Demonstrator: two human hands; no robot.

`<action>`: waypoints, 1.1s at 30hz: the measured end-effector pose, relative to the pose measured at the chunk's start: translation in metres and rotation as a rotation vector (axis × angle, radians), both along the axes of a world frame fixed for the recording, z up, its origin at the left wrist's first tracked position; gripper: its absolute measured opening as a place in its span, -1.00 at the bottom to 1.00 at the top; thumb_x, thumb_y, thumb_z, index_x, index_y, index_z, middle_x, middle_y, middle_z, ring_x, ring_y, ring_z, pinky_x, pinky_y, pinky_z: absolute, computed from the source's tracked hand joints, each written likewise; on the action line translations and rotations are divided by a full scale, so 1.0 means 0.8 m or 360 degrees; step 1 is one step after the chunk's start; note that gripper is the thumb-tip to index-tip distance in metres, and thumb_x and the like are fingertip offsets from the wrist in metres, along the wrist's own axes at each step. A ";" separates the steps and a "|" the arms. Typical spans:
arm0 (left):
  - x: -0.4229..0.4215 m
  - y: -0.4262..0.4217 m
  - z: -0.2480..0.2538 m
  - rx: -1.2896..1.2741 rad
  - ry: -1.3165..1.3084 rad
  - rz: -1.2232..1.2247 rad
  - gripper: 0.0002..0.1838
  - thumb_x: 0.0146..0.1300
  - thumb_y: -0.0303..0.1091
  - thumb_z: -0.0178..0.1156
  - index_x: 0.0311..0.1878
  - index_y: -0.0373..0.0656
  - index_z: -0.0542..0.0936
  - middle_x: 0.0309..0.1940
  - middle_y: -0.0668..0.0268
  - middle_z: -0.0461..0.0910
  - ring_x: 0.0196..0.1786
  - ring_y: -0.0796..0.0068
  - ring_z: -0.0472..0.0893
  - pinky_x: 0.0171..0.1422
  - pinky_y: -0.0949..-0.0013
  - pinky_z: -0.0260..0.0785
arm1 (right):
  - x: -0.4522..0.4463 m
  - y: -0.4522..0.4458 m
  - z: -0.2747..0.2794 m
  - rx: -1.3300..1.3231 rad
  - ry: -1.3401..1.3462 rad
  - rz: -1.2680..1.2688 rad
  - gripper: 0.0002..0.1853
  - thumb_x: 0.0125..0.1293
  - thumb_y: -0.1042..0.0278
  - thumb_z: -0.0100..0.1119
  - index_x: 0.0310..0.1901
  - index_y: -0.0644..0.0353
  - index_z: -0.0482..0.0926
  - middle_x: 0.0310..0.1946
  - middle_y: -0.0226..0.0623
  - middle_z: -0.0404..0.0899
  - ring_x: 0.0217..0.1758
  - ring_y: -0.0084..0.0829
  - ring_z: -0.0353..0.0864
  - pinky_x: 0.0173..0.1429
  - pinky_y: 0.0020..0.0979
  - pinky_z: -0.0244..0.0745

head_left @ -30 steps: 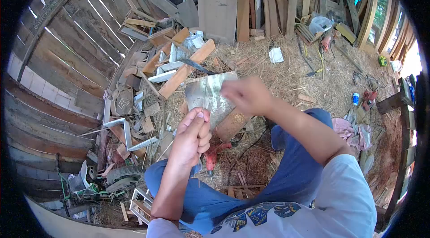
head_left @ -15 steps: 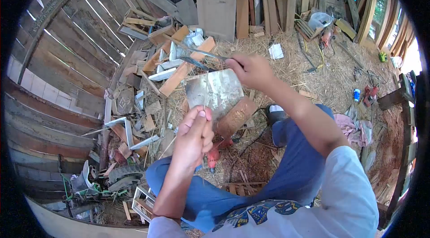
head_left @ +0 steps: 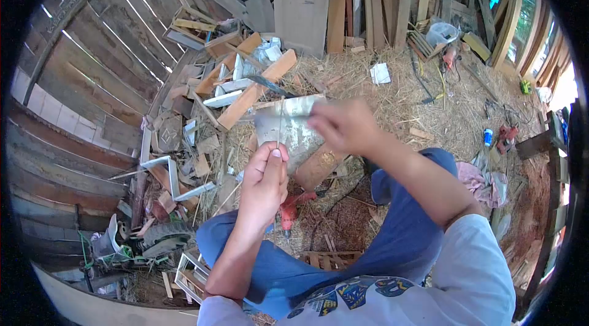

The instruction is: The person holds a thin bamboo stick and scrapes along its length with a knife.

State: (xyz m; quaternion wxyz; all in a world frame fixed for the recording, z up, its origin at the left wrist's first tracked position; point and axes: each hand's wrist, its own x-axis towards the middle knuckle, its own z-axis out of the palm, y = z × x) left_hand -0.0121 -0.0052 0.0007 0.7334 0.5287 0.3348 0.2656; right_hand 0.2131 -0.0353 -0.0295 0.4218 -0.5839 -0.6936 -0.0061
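My left hand (head_left: 265,176) pinches a thin wooden stick (head_left: 281,122) that points up and away from me, with a longer end sticking out below the fist. Fingers wrapped, my right hand (head_left: 346,126) is smeared by motion just right of the stick. The long knife in it shows only as a faint dark blur crossing toward the stick. Beneath both hands lies a scuffed silvery board (head_left: 300,142), with a wooden block (head_left: 319,168) against its near edge. A separate dark blade (head_left: 270,85) rests beyond the board's far edge.
A red power tool (head_left: 288,214) lies between my legs. Scrap planks (head_left: 257,90) and white frame pieces (head_left: 175,182) are heaped to the left. Boards (head_left: 300,7) lean at the back. A blue can (head_left: 488,137) and pink cloth (head_left: 475,177) lie at right.
My right hand has swung down and slightly right, bringing the knife from above the board to level with the stick. My left hand keeps its pinch, hardly moving.
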 end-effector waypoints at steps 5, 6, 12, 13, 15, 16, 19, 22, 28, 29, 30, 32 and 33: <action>0.002 -0.005 0.001 -0.0047 0.0041 0.0029 -0.82 0.66 -0.23 -0.10 -0.13 -0.01 0.41 -0.63 0.65 0.07 -0.68 0.84 -0.01 -0.67 0.58 -0.22 | 0.024 0.033 -0.028 -0.0052 -0.0220 -0.0095 -0.71 0.39 -0.01 0.21 -0.36 0.01 0.60 -0.61 -0.22 0.59 -0.54 -0.07 0.64 -0.44 -0.07 0.51; 0.001 -0.001 0.002 -0.0064 0.0024 0.0048 -0.82 0.66 -0.23 -0.10 -0.13 -0.01 0.41 -0.63 0.64 0.07 -0.68 0.84 0.00 -0.67 0.59 -0.21 | 0.037 0.043 -0.031 -0.0073 -0.0156 -0.0293 -0.71 0.40 -0.01 0.20 -0.35 0.01 0.61 -0.61 -0.22 0.59 -0.54 -0.07 0.64 -0.44 -0.07 0.51; -0.002 -0.004 0.006 -0.0145 -0.0034 -0.0065 -0.81 0.66 -0.22 -0.11 -0.13 0.00 0.40 -0.63 0.63 0.05 -0.67 0.82 -0.01 -0.66 0.57 -0.23 | -0.007 0.000 -0.004 -0.0041 -0.0057 0.0049 -0.71 0.43 0.06 0.16 -0.37 0.04 0.55 -0.58 -0.21 0.60 -0.53 -0.05 0.64 -0.43 -0.07 0.50; -0.003 -0.005 0.007 -0.0233 -0.0078 -0.0126 -0.81 0.66 -0.21 -0.11 -0.13 0.00 0.40 -0.63 0.63 0.04 -0.67 0.81 -0.02 -0.66 0.57 -0.24 | -0.007 0.001 -0.011 -0.0054 -0.0041 0.0043 -0.71 0.43 0.06 0.16 -0.37 0.04 0.55 -0.58 -0.21 0.60 -0.53 -0.05 0.64 -0.43 -0.07 0.50; -0.005 -0.003 0.002 -0.0315 -0.0073 -0.0100 -0.82 0.66 -0.22 -0.11 -0.13 0.00 0.40 -0.63 0.63 0.03 -0.67 0.81 -0.02 -0.66 0.56 -0.26 | 0.005 0.017 -0.028 -0.0095 -0.0166 -0.0114 -0.72 0.43 0.06 0.18 -0.37 0.04 0.56 -0.58 -0.20 0.59 -0.53 -0.04 0.63 -0.43 -0.08 0.49; -0.005 0.000 0.005 -0.0368 -0.0102 -0.0058 -0.83 0.66 -0.22 -0.11 -0.12 0.00 0.40 -0.63 0.62 0.02 -0.67 0.80 -0.03 -0.66 0.56 -0.27 | 0.028 0.047 -0.021 0.0023 0.0096 -0.0414 -0.70 0.42 0.04 0.20 -0.37 0.05 0.57 -0.59 -0.17 0.57 -0.52 -0.04 0.63 -0.42 -0.09 0.49; -0.008 0.003 0.012 -0.0509 -0.0184 -0.0116 -0.84 0.65 -0.24 -0.10 -0.12 0.01 0.40 -0.63 0.63 0.01 -0.68 0.80 -0.04 -0.66 0.56 -0.28 | 0.025 0.029 -0.006 -0.0001 0.0205 -0.0277 -0.68 0.41 0.01 0.20 -0.38 0.07 0.57 -0.58 -0.14 0.57 -0.51 -0.02 0.63 -0.42 -0.10 0.49; -0.008 0.003 0.017 -0.0622 -0.0207 -0.0152 -0.85 0.65 -0.25 -0.11 -0.11 0.01 0.39 -0.63 0.64 0.00 -0.69 0.81 -0.05 -0.67 0.57 -0.29 | -0.001 0.006 -0.003 -0.0033 -0.0048 0.0006 -0.68 0.41 0.02 0.20 -0.38 0.07 0.57 -0.59 -0.14 0.56 -0.52 -0.01 0.63 -0.42 -0.08 0.49; -0.012 0.003 0.020 -0.0750 -0.0349 -0.0266 -0.85 0.66 -0.25 -0.13 -0.11 0.01 0.37 -0.63 0.65 -0.02 -0.69 0.82 -0.05 -0.69 0.60 -0.28 | 0.043 0.046 -0.021 0.0031 0.0161 -0.0322 -0.66 0.45 0.03 0.16 -0.40 0.09 0.52 -0.61 -0.11 0.55 -0.50 0.02 0.63 -0.43 -0.03 0.47; -0.012 0.002 0.022 -0.0795 -0.0370 -0.0244 -0.85 0.66 -0.25 -0.14 -0.11 0.01 0.37 -0.62 0.65 -0.02 -0.70 0.83 -0.05 -0.70 0.61 -0.28 | 0.038 0.039 -0.021 0.0045 0.0153 -0.0315 -0.66 0.45 0.03 0.16 -0.40 0.09 0.52 -0.61 -0.11 0.55 -0.50 0.02 0.63 -0.43 -0.03 0.47; -0.016 0.010 0.015 -0.0836 -0.0421 -0.0317 -0.86 0.66 -0.22 -0.11 -0.09 0.02 0.37 -0.61 0.63 0.01 -0.67 0.80 -0.04 -0.65 0.56 -0.28 | 0.025 0.026 -0.016 -0.0016 0.0162 -0.0214 -0.72 0.43 0.09 0.18 -0.36 0.09 0.56 -0.58 -0.10 0.55 -0.50 0.01 0.62 -0.42 -0.06 0.47; -0.017 0.012 0.018 -0.0863 -0.0437 -0.0334 -0.86 0.66 -0.22 -0.11 -0.08 0.02 0.37 -0.61 0.63 0.01 -0.67 0.80 -0.04 -0.65 0.57 -0.28 | -0.002 0.000 0.001 -0.0116 0.0071 0.0018 -0.64 0.47 0.00 0.12 -0.40 0.08 0.54 -0.60 -0.10 0.56 -0.50 0.03 0.63 -0.41 -0.01 0.47; -0.016 0.011 0.017 -0.0884 -0.0437 -0.0379 -0.86 0.66 -0.22 -0.11 -0.08 0.02 0.37 -0.61 0.63 0.01 -0.67 0.80 -0.04 -0.65 0.57 -0.28 | -0.005 0.003 -0.004 -0.0129 0.0081 0.0021 -0.64 0.47 0.00 0.12 -0.40 0.08 0.54 -0.60 -0.10 0.56 -0.50 0.03 0.63 -0.41 -0.01 0.47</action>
